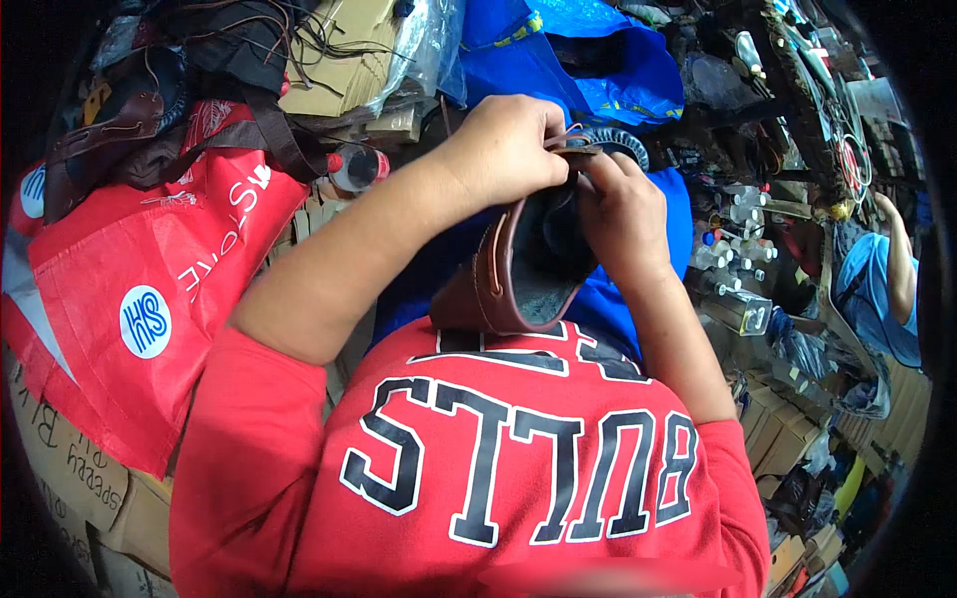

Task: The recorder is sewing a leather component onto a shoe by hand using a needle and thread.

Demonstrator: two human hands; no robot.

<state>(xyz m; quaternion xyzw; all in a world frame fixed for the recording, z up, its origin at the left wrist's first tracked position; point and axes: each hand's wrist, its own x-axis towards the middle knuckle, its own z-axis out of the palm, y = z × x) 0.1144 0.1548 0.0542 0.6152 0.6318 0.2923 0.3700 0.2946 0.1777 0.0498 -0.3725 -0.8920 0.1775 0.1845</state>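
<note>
Shoe (523, 269), brown leather with a dark lining, held above the lap against the red shirt (478, 458). Left hand (508, 149) pinches its upper edge; right hand (623, 214) grips the far side (fingers curled closed). Red bag (150, 289) lies left.

Your left hand (503, 149) and right hand (620, 214) grip a brown leather shoe (518, 274), smooth with a dull sheen, its lining matt and fuzzy. At left, the red bag (150, 269) looks like matt woven cloth; lower left, the cardboard box (70, 468) is rough.
</note>
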